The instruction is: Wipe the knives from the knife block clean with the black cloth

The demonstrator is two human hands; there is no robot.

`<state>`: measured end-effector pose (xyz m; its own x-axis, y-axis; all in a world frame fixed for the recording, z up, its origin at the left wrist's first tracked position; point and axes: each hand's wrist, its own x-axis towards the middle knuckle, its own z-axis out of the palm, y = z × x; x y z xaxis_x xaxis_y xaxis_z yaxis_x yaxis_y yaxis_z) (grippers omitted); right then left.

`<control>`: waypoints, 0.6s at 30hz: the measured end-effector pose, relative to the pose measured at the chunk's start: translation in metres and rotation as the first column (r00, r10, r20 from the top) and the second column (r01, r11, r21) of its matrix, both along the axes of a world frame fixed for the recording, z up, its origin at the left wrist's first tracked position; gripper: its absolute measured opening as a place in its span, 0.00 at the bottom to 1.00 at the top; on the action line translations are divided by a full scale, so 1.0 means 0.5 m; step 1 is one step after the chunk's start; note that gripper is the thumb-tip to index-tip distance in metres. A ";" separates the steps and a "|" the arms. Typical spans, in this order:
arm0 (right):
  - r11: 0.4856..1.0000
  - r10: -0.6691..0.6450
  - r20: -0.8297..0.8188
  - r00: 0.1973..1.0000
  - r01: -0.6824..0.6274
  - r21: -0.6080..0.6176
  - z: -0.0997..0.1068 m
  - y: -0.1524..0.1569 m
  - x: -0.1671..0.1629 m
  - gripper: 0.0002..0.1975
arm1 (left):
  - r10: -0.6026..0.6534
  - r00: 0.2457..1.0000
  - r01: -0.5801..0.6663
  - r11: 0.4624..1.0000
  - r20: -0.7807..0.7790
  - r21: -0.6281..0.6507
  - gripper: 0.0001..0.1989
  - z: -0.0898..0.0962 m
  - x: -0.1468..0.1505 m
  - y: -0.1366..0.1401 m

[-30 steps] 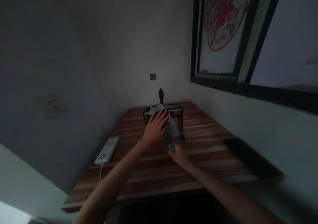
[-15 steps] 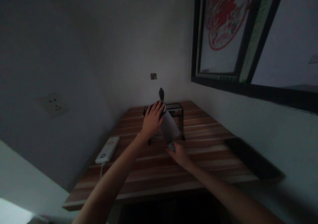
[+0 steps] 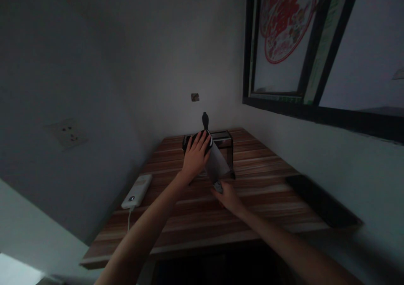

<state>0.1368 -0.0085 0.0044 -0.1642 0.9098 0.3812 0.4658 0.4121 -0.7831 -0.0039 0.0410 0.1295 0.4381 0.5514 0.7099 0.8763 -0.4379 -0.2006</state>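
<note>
My right hand (image 3: 229, 197) is closed round the silvery, patterned handle (image 3: 217, 186) of a broad, pale blade that looks like a cleaver (image 3: 217, 163). The blade slants up and away, towards the left. Over its far end my left hand (image 3: 196, 152) presses a black cloth (image 3: 206, 139) with a white edge, fingers spread across it. The thumb side and palm are hidden. Just behind stands a dark-framed rack (image 3: 222, 137), partly covered by the blade and left hand. A black handle (image 3: 205, 120) sticks up there; its lower end is hidden.
All this is on a striped wooden table (image 3: 259, 201) in a wall corner. A white power bank (image 3: 138, 191) with a cable lies at the left edge, a flat black slab (image 3: 322, 201) at the right. A dark-framed window (image 3: 284, 95) is above right. The light is dim.
My left hand has shifted slightly right and down along the blade, the black cloth moving with it. My right hand and the handle stay almost where they were.
</note>
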 end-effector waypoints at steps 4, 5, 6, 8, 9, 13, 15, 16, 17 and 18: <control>1.000 -0.003 -0.014 1.000 0.002 -0.022 0.000 -0.001 -0.002 0.08 | -0.033 0.999 0.033 0.999 -0.001 -0.009 0.28 -0.020 0.008 -0.012; 1.000 -0.001 -0.016 1.000 0.000 -0.026 0.000 -0.001 -0.002 0.08 | -0.038 0.999 0.038 0.999 -0.011 -0.017 0.28 -0.026 0.010 -0.017; 1.000 0.002 -0.018 1.000 -0.002 -0.030 0.000 -0.001 -0.003 0.08 | -0.043 0.999 0.042 0.999 -0.024 -0.026 0.28 -0.033 0.013 -0.022; 0.999 0.006 -0.018 1.000 -0.006 -0.033 0.000 0.000 -0.002 0.07 | -0.052 0.997 0.050 0.998 -0.054 -0.045 0.28 -0.048 0.020 -0.034; 1.000 0.010 -0.019 1.000 -0.011 -0.028 0.000 0.000 -0.002 0.06 | -0.060 0.996 0.056 0.997 -0.069 -0.054 0.28 -0.056 0.024 -0.041; 1.000 0.010 -0.025 1.000 -0.009 0.019 -0.003 0.003 0.000 0.06 | -0.114 0.986 0.106 0.992 -0.121 -0.075 0.28 -0.093 0.041 -0.071; 1.000 0.009 -0.034 0.999 -0.008 0.017 -0.008 0.006 0.000 0.07 | -0.145 0.976 0.131 0.987 -0.163 -0.091 0.28 -0.109 0.049 -0.085; 1.000 0.017 -0.043 0.999 -0.016 0.015 -0.011 0.007 -0.001 0.07 | -0.157 0.970 0.140 0.985 -0.185 -0.102 0.29 -0.117 0.052 -0.091; 0.999 0.031 -0.054 0.998 -0.030 0.018 -0.014 0.009 -0.001 0.08 | -0.171 0.964 0.150 0.982 -0.203 -0.114 0.29 -0.122 0.055 -0.096; 0.999 0.043 -0.070 0.997 -0.041 0.027 -0.016 0.010 -0.002 0.10 | -0.185 0.959 0.161 0.979 -0.217 -0.126 0.30 -0.127 0.058 -0.101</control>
